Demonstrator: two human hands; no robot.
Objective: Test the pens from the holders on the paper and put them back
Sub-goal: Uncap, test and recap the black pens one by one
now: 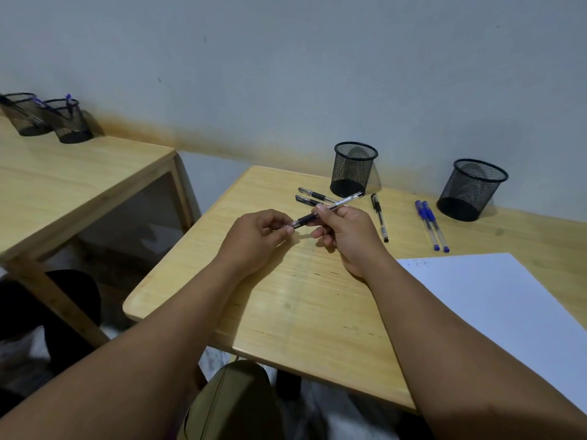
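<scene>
The black-gripped clear plastic pen (pixel 327 208) lay above the pale wooden surface (pixel 305 300), long axis running from lower left to upper right; the right hand (pixel 344 236) pinched its barrel; the left hand's (pixel 257 239) fingers (pixel 282 229) pinched its lower-left end.

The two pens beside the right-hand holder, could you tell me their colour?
Blue pens, clear in the head view.
</scene>
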